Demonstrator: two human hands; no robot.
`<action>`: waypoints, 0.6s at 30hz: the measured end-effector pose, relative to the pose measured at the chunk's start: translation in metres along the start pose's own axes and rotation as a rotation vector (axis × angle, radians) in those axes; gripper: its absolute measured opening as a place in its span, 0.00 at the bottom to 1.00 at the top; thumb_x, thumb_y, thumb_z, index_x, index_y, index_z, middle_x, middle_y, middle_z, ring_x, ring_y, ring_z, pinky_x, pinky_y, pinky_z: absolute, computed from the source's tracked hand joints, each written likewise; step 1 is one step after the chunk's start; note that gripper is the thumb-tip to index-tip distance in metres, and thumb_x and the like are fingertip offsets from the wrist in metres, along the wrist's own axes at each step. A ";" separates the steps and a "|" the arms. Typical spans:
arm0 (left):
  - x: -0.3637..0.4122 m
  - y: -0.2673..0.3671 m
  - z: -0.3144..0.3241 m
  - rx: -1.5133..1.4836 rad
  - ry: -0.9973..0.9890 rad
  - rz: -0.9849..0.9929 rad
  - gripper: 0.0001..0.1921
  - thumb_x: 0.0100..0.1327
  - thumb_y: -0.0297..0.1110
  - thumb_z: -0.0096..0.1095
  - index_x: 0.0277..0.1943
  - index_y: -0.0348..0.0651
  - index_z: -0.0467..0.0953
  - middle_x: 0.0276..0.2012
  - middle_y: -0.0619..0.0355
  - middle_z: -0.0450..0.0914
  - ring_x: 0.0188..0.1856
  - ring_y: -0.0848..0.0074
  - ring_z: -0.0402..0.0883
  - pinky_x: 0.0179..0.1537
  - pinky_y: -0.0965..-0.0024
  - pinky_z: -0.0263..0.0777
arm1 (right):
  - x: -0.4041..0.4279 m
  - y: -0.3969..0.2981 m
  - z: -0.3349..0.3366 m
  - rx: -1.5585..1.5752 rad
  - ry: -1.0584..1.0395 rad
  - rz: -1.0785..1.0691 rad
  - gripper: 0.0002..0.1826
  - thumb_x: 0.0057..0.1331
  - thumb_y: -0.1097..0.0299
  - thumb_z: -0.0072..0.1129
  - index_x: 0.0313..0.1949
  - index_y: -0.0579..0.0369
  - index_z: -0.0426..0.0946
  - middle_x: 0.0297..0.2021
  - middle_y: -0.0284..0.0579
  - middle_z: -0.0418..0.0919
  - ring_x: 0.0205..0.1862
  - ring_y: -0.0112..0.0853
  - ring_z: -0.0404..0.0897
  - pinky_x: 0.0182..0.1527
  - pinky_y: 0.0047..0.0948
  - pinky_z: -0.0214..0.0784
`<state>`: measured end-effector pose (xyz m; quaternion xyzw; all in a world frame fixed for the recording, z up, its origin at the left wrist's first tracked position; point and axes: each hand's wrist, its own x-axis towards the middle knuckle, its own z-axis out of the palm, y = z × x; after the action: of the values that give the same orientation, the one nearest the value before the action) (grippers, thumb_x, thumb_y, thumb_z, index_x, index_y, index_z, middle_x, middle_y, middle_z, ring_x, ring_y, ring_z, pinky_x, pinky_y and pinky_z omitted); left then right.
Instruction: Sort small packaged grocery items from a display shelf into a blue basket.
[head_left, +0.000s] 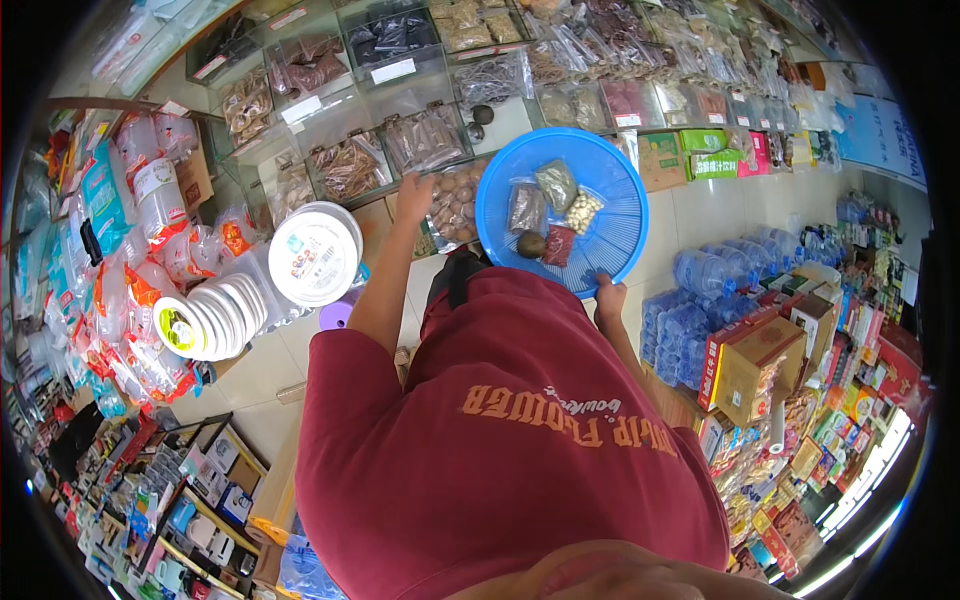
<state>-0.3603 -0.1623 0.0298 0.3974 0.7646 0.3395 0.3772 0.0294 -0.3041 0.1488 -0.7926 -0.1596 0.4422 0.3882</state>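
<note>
A clear plastic bag of round brown dried goods (455, 201) hangs from my left hand (415, 198), which grips it near its upper left corner. The basket's rim covers the bag's right side. My right hand (610, 295) is closed on the near right rim of a round blue plastic basket (619, 217). Inside lie a bag of grey-green dried goods (556, 186), a bag of brownish dried pieces (527, 208), a bag of whitish seeds (583, 211), a small red packet (558, 245) and a round dark-brown dried fruit (531, 244).
Glass-divided bins (394, 71) of bagged dried goods stretch across the front. Two dark round fruits (482, 115) sit in one bin. Stacked white disposable bowls (313, 255) stand at left. Bottled-water packs (675, 330) and cardboard boxes (757, 367) crowd the right.
</note>
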 end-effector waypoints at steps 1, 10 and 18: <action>-0.011 0.006 0.002 -0.001 -0.017 0.008 0.16 0.58 0.35 0.54 0.44 0.31 0.71 0.40 0.46 0.75 0.41 0.67 0.76 0.42 0.70 0.69 | -0.003 0.001 0.003 0.017 -0.002 -0.051 0.03 0.49 0.74 0.52 0.23 0.61 0.73 0.19 0.34 0.70 0.19 0.22 0.65 0.23 0.23 0.55; -0.107 0.106 0.020 -0.075 -0.272 0.638 0.14 0.52 0.31 0.57 0.41 0.35 0.68 0.35 0.47 0.73 0.39 0.60 0.74 0.43 0.62 0.68 | -0.026 -0.022 0.021 -0.168 -0.088 -0.163 0.10 0.52 0.73 0.51 0.32 0.67 0.76 0.26 0.40 0.77 0.25 0.24 0.72 0.29 0.23 0.62; -0.087 0.056 0.075 0.044 -0.393 -0.075 0.35 0.44 0.44 0.68 0.48 0.25 0.62 0.42 0.39 0.74 0.44 0.54 0.76 0.44 0.63 0.69 | -0.051 -0.042 0.039 -0.291 -0.126 -0.229 0.10 0.51 0.72 0.51 0.29 0.67 0.76 0.22 0.39 0.75 0.24 0.25 0.71 0.28 0.24 0.62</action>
<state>-0.2417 -0.1958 0.0660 0.4354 0.6976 0.2243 0.5229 -0.0280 -0.2892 0.1980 -0.7878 -0.3350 0.4162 0.3065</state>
